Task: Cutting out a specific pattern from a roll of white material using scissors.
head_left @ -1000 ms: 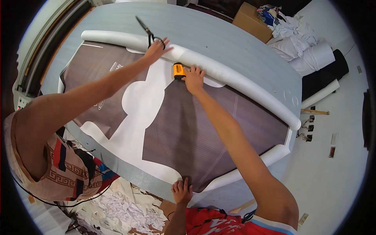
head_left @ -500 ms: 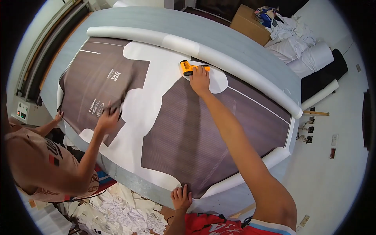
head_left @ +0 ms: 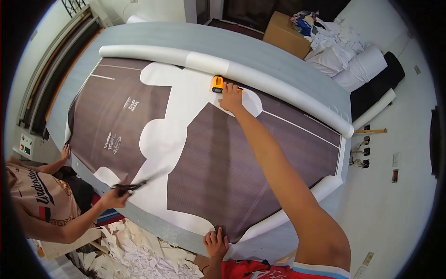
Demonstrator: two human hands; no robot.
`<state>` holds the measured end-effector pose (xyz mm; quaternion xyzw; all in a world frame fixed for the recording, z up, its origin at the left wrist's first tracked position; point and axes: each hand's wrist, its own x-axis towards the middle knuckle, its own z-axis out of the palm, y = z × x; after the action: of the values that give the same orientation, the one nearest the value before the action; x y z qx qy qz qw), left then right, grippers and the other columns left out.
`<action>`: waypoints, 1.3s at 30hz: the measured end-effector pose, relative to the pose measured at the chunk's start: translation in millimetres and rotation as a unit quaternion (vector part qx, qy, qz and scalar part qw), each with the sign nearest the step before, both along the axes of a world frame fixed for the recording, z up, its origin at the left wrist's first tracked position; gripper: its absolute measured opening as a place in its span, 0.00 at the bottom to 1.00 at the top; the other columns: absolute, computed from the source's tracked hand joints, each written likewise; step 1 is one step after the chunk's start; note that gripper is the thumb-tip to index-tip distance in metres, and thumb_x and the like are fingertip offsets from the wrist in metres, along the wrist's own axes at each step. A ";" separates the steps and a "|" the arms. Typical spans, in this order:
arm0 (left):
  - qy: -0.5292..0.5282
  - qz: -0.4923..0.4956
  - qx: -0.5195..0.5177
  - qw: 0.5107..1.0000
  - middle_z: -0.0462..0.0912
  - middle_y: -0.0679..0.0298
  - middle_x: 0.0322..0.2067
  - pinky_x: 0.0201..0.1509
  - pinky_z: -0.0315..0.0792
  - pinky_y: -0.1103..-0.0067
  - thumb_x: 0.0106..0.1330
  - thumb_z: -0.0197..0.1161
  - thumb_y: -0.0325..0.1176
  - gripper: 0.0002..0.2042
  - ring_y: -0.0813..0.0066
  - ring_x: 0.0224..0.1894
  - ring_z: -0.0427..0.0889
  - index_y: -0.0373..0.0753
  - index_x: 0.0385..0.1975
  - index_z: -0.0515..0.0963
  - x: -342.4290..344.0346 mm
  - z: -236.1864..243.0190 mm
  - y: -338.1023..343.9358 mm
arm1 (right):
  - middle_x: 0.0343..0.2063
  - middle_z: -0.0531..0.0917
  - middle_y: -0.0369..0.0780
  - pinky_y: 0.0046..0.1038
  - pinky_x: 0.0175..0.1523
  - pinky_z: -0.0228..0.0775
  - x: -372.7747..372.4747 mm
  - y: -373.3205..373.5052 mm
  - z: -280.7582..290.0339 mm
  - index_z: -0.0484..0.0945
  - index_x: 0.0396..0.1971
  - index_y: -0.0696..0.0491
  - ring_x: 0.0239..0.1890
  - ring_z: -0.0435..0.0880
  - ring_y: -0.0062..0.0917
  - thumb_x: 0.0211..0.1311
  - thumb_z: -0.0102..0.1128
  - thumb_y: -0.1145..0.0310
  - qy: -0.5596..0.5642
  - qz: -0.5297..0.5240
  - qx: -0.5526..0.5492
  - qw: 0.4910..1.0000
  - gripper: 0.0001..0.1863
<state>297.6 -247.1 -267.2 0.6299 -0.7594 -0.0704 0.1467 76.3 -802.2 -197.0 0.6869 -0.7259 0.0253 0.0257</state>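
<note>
A printed sheet (head_left: 160, 139) lies spread across a grey table (head_left: 139, 35), a roll (head_left: 232, 72) running along its far side. The laying-out looks well along: the left panel (head_left: 121, 116) and right panel (head_left: 232, 172) lie mostly flat, dark against the white. Some of it appears unfinished, with the near right edge (head_left: 326, 187) curled over. No cut shows along the inner outlines of either panel, so any trimming there seems yet to be done.

The wearer's right arm stretches far across the right panel, elbow slightly bent. The right hand (head_left: 231, 97) rests palm down at the yellow tool (head_left: 217, 83), just short of the roll, fingers laid across its handle; whether they close beneath it cannot be told. The left hand (head_left: 216, 242) stays low and close to the body, fingers bent over the sheet's near corner, its thumb's hold hidden from view.

At left, a co-worker's hand (head_left: 115, 200) grips black scissors (head_left: 130, 187), blurred blades pointing over the white gap between the panels. Pale scraps (head_left: 139, 251) lie heaped below the table's near edge.
</note>
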 end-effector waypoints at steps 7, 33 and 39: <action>0.007 0.009 0.006 1.000 0.69 0.60 0.46 0.58 0.61 0.60 0.57 0.61 0.44 0.23 0.58 0.53 0.65 0.46 0.53 0.73 -5.4 3.5 2.4 | 0.65 0.57 0.53 0.46 0.71 0.38 -33.5 111.9 -19.9 0.55 0.65 0.58 0.69 0.51 0.43 0.60 0.55 0.57 -0.127 0.051 -0.134 0.981 0.37; 0.035 -0.047 -0.066 0.996 0.69 0.52 0.49 0.60 0.56 0.59 0.62 0.58 0.53 0.29 0.53 0.55 0.65 0.40 0.56 0.68 -18.9 27.5 -1.8 | 0.37 0.73 0.45 0.40 0.46 0.65 -138.9 751.5 38.8 0.81 0.31 0.55 0.44 0.72 0.38 0.58 0.55 0.49 -0.070 -0.213 0.049 0.973 0.22; 0.002 -0.053 -0.108 0.993 0.67 0.54 0.52 0.61 0.55 0.59 0.61 0.60 0.52 0.29 0.54 0.58 0.63 0.43 0.58 0.66 -25.2 30.7 3.9 | 0.40 0.72 0.45 0.40 0.44 0.68 -128.7 803.8 25.2 0.77 0.36 0.56 0.43 0.73 0.39 0.57 0.57 0.51 -0.077 -0.269 -0.045 0.959 0.21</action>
<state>272.5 -243.2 -236.5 0.5692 -0.7945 0.0030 0.2116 -52.3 1.6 -171.8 0.4608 -0.8815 0.1029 0.0060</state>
